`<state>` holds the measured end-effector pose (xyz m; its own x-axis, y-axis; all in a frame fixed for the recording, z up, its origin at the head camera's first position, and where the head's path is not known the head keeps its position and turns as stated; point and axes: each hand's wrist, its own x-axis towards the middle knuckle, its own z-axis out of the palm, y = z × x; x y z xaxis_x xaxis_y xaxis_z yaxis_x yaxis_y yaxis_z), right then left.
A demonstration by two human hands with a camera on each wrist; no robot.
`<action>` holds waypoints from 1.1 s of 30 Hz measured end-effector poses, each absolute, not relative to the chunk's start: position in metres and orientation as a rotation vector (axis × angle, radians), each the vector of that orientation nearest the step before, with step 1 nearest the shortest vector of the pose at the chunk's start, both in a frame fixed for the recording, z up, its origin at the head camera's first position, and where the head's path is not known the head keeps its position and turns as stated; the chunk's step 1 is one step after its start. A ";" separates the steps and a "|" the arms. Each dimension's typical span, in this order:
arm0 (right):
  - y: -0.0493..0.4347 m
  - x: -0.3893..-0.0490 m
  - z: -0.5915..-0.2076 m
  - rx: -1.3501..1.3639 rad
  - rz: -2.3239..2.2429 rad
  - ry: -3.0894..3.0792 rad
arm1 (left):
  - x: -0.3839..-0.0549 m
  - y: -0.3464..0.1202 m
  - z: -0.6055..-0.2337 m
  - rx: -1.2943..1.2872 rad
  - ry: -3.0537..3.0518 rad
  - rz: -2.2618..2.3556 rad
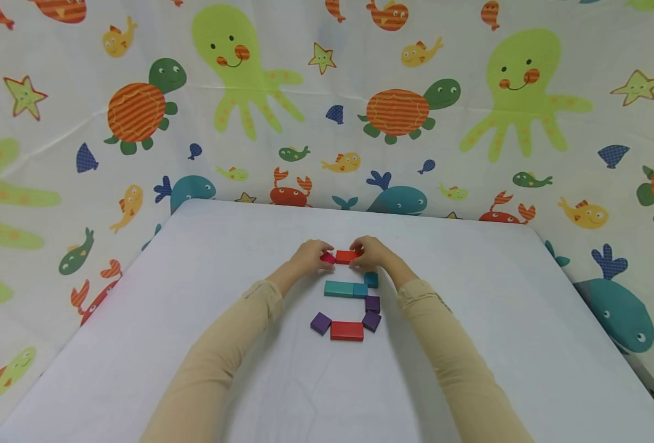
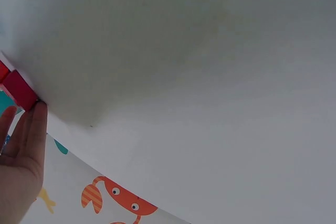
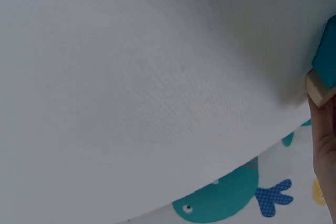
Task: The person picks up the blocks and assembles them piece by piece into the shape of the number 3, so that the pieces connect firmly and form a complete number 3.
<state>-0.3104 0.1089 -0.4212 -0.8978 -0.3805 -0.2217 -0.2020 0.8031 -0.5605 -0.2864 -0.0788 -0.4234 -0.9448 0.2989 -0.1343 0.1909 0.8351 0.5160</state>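
My left hand (image 1: 307,257) pinches a small crimson block (image 1: 328,258) at the left end of the far row. The left wrist view shows fingertips against that crimson block (image 2: 21,91). Beside it lies an orange-red rectangular block (image 1: 344,257). My right hand (image 1: 374,252) curls its fingers round the right end of this row, largely hiding what it grips. In the right wrist view its fingers touch a wood-coloured block (image 3: 318,88), close to a teal block (image 3: 326,53). Just nearer than the right hand sits a small dark teal block (image 1: 371,280).
Nearer on the white table (image 1: 470,320) lie a long teal block (image 1: 339,289), a small blue block (image 1: 360,290), purple blocks (image 1: 372,304) down the right, another purple block (image 1: 320,323) on the left and a red block (image 1: 347,331). A sea-animal curtain (image 1: 315,92) hangs behind.
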 end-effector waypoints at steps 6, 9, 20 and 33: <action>0.115 -0.308 -0.421 -0.455 -0.854 2.683 | -0.289 -0.084 -0.420 0.416 2.780 0.790; 0.121 -0.305 -0.417 -0.486 -0.890 2.718 | -0.291 -0.087 -0.415 0.427 2.777 0.795; 0.142 -0.281 -0.411 -0.720 -0.851 2.908 | -0.286 -0.099 -0.402 0.615 2.904 0.735; 0.161 -0.254 -0.387 -0.888 -0.707 3.060 | -0.272 -0.125 -0.376 0.787 3.027 0.717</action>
